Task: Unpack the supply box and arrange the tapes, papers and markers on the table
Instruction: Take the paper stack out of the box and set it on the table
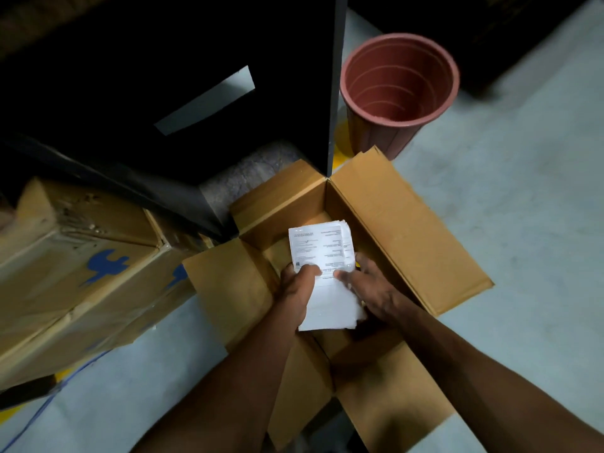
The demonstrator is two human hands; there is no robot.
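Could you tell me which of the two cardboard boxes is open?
The plain box under the hands, flaps spread; the blue-marked box beside it is closed.

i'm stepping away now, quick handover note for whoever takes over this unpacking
Left hand: grips the left edge of the stack of papers.
Right hand: holds the right edge of the same stack.
The stack is held above the open supply box, which stands on the floor.
Done: papers are coming out.
Left: set them on the table; no tapes or markers are visible, and the box's inside is mostly hidden, so check it.

Box point(392, 223) bottom hidden by papers point(322, 253); small print unreadable.
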